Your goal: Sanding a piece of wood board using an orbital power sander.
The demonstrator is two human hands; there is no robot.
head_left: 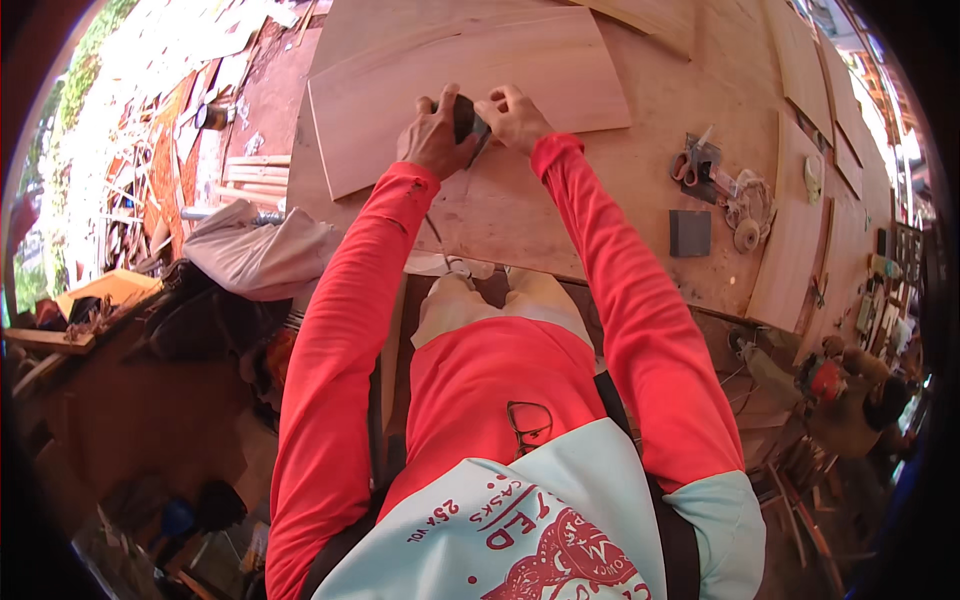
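Both hands meet at 12 o'clock on the workbench (600, 215): the left hand (433, 137) and the right hand (514, 116) are closed around a small dark block (465, 118) that presses on a thin wood sheet (470, 85). The block looks stiff, light and easy to grip by its sides, while the sheet seems thin and could bend or crack at its edges. At 3 o'clock lie red scissors (686, 167), a grey square pad (690, 232) and a tape roll (746, 236), well apart from the hands, and nothing stands in the way.
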